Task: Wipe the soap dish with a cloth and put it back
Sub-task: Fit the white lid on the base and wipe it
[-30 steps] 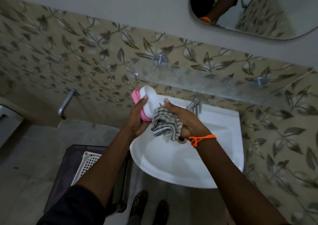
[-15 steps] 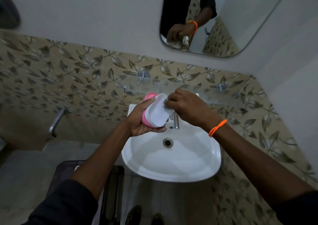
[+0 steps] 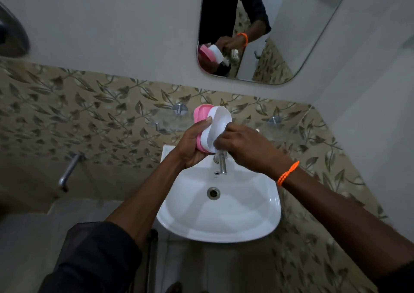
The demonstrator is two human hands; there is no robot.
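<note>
I have the soap dish [image 3: 212,129] raised above the basin [image 3: 257,221], clamped upright in my left hand [image 3: 192,145], thumb on its white face, pink half behind. My right hand [image 3: 244,147] is curled against that face; whether it holds the cloth I cannot tell (only the mirror [image 3: 280,53] hints at fabric). I'd press firmly and sweep into the rim.

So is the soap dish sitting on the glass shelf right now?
No, the soap dish is held up above the sink in the left hand.
</note>
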